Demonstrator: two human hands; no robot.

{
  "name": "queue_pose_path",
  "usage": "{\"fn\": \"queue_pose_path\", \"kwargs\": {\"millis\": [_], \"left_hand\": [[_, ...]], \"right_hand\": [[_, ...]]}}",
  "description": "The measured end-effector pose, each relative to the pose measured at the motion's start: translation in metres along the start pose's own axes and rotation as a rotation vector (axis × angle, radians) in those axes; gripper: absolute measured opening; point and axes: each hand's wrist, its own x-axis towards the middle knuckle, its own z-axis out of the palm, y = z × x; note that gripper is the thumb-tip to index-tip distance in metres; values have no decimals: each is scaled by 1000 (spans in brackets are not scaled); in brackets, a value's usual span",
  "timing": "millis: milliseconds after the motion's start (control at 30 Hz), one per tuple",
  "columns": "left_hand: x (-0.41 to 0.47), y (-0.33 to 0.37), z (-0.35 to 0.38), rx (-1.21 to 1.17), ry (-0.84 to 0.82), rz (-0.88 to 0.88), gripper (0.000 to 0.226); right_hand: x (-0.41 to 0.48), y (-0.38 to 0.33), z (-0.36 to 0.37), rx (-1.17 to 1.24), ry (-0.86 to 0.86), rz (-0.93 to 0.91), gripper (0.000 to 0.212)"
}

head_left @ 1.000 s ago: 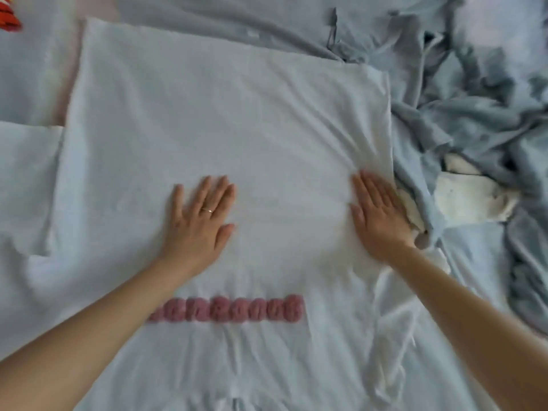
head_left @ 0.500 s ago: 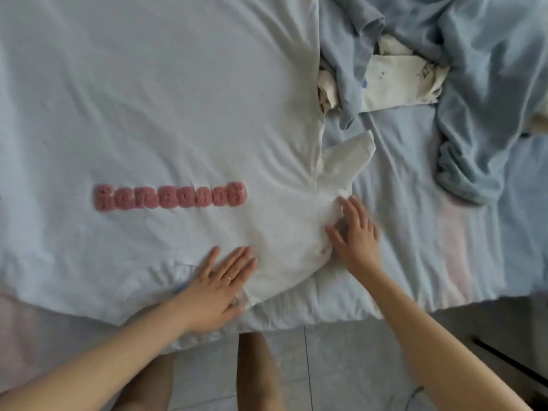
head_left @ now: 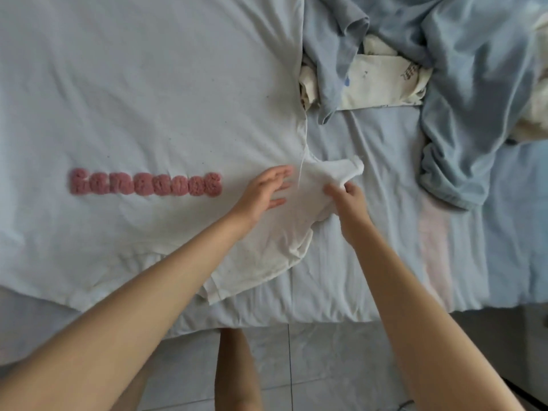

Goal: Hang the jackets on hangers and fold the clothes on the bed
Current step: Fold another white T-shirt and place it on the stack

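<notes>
On the bed, right hand pinches the white shirt's sleeve; left hand hovers spread beside it.

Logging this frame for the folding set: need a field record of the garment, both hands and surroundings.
garment: white cotton T-shirt, spread flat, front up
marking: pink fuzzy lettering across the chest
left hand: fingers straight, over the shirt beside the sleeve seam; contact unclear
right hand: pinches the short sleeve, bunched and lifted
surface: pale blue bed sheet
nearby: crumpled blue cloth partly over a cream printed garment
fold state: not yet folded
</notes>
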Motion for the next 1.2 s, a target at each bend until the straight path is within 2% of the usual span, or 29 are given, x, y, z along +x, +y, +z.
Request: {"fn": "queue_pose_path", "kwargs": {"millis": [33,100,233,300,367,467,533,567,600,667,733,833,900,967,1033,1100,1200], "left_hand": [[6,5,9,-40,3,-19,37],[15,7,22,-91,3,-57,42],[24,-5,25,-226,29,-134,42],[27,-8,21,-323,59,-166,44],[28,-8,13,-429,49,-210,54],[17,-6,-5,-614,-10,-276,80],[4,-5,-25,-729,-5,-276,87],[-3,-9,-37,-723,7,-252,85],[-10,-11,-46,-716,12,-231,81],[-23,-24,-64,-735,37,-245,65],[-32,-44,-71,-577,144,-261,52],[-51,-68,-67,-99,417,-133,41],[-65,-76,-55,62,527,-41,41],[-75,-85,-44,106,627,20,34],[-84,-90,-39,96,705,51,25],[-90,-91,-40,45,768,93,24],[-92,-86,-43,56,856,195,19]], "right_hand": [[-4,-1,-3,65,-30,17,12],[-11,-2,-6,214,-41,84,18],[-29,-14,-17,625,94,320,33],[-43,-26,-19,683,13,308,31],[-61,-40,-9,515,-202,183,24],[-80,-56,15,-30,-610,-58,70],[-77,-60,33,-288,-835,-111,81],[-71,-64,41,-341,-839,-116,79],[-61,-65,44,-368,-758,-159,74],[-32,-64,53,-557,-509,-378,67],[0,-65,62,-871,-385,-628,65],[33,-69,88,-1252,-550,-721,65],[49,-72,103,-1390,-645,-706,66],[59,-79,116,-1340,-620,-554,57],[65,-89,124,-1357,-621,-410,37],[68,-98,126,-1355,-696,-374,17],[77,-103,115,-1053,-675,-317,10]]}}
